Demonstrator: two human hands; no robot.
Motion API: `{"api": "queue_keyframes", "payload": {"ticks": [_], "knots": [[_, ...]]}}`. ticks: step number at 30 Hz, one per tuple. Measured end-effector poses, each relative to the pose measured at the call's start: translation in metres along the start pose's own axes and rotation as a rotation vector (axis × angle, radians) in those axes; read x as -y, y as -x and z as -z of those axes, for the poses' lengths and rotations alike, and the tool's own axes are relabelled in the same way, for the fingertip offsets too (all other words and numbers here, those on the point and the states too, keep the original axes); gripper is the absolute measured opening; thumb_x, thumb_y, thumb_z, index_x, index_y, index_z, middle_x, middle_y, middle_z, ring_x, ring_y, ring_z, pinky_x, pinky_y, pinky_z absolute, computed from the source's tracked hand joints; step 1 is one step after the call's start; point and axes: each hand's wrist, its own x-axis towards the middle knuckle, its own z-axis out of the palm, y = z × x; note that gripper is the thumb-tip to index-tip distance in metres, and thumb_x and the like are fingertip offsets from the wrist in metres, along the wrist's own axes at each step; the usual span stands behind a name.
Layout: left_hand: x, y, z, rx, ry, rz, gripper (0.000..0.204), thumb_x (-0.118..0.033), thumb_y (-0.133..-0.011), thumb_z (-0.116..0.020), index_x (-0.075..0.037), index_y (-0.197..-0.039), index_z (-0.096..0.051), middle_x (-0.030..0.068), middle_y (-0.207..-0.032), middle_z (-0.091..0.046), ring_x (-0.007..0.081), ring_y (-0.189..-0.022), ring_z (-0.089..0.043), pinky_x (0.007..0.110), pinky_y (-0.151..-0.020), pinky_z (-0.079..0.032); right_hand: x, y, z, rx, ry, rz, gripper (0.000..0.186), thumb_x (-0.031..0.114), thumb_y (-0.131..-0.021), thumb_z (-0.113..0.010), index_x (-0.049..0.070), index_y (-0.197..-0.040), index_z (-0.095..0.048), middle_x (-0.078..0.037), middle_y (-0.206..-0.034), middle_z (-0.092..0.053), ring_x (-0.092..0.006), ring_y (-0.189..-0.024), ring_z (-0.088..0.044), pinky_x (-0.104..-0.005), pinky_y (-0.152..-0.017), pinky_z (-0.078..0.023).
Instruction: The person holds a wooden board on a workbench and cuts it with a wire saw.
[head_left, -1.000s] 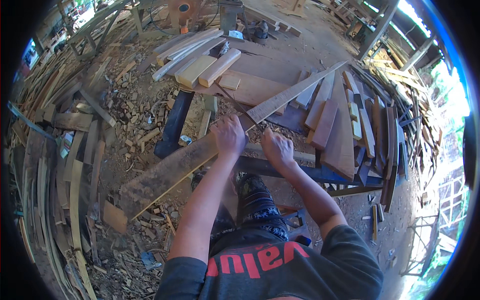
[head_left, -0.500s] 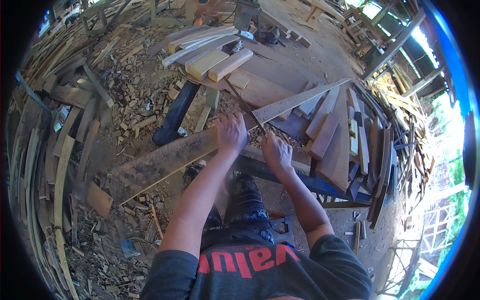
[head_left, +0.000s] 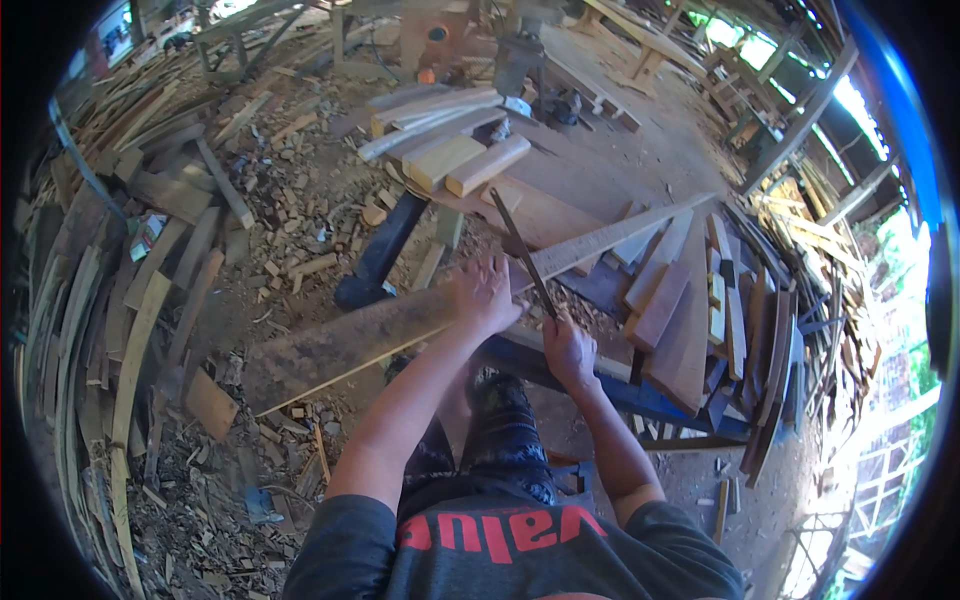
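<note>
A long rough wooden plank (head_left: 350, 340) lies across a blue bench (head_left: 640, 395), running from lower left to upper right. My left hand (head_left: 485, 293) presses flat on the plank near its middle, fingers spread. My right hand (head_left: 567, 350) sits just to the right, gripping the lower end of a thin dark metal bar (head_left: 523, 250) that slants up across the plank.
Stacked boards (head_left: 690, 310) lean on the bench at right. Cut wooden blocks (head_left: 460, 160) lie on a table behind the plank. Offcuts and shavings (head_left: 290, 230) cover the dirt floor at left, and long slats (head_left: 120, 360) are piled along the left edge.
My right hand has left the plank and taken hold of the thin dark bar. My left hand stays pressed on the plank. The view has tilted slightly.
</note>
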Motion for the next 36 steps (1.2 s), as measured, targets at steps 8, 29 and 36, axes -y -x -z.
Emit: {"api": "queue_keyframes", "payload": {"ticks": [8,29,36], "knots": [[0.1,0.055,0.048,-0.534,0.792,0.22,0.041,-0.043,-0.094,-0.059,-0.003,-0.085,-0.063,0.0093,-0.067,-0.061,0.022,-0.064,-0.06,0.035,-0.061,-0.046,0.004,0.0,-0.005,-0.015,-0.201,0.093,0.026,0.027,-0.095,-0.054,0.003,-0.088,-0.061,-0.025,-0.073,-0.064,-0.046,-0.073,-0.063,-0.0548,-0.067,-0.049],[0.084,0.283,0.311,-1.339,-0.472,-0.041,0.025,-0.018,-0.093,-0.05,-0.008,-0.115,-0.054,0.0079,-0.11,-0.058,0.0224,-0.1,-0.058,0.035,-0.092,-0.047,-0.002,-0.004,-0.017,-0.066,-0.282,0.168,0.034,0.024,-0.098,-0.053,-0.001,-0.075,-0.057,-0.022,-0.062,-0.056,-0.0399,-0.058,-0.059,-0.0485,-0.053,-0.041],[0.091,0.298,0.315,-1.322,-0.421,-0.173,0.028,-0.021,-0.095,-0.045,-0.012,-0.121,-0.049,0.0074,-0.117,-0.053,0.0227,-0.105,-0.055,0.037,-0.094,-0.046,-0.001,-0.003,-0.013,-0.083,-0.231,0.15,0.035,0.025,-0.096,-0.056,-0.002,-0.076,-0.059,-0.024,-0.064,-0.058,-0.0436,-0.062,-0.061,-0.0494,-0.056,-0.043]]}}
